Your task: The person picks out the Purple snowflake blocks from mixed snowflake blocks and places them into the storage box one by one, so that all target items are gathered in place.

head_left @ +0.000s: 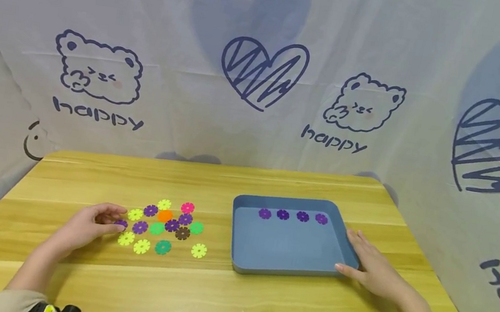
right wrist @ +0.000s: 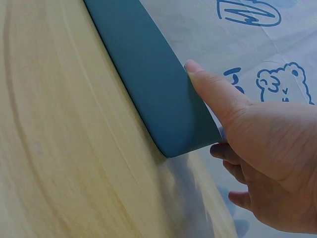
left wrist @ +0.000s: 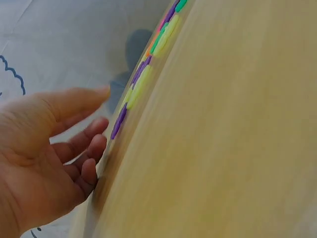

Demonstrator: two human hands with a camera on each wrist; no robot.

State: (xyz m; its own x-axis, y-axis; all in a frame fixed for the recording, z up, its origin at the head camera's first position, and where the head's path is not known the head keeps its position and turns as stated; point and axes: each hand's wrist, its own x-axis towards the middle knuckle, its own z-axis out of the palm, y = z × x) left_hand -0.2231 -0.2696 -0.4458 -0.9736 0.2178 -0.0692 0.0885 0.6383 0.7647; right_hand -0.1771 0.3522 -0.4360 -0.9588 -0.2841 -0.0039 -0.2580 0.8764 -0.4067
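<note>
Your left hand (head_left: 89,224) rests loosely curled beside a purple disc (head_left: 121,224) at the pile's left edge; your right hand (head_left: 370,267), fingers relaxed, touches the tray's (head_left: 282,271) right front corner.

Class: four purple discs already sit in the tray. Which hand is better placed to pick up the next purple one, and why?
Left hand: it touches a purple disc at the pile's edge. The right hand rests on the tray.
</note>
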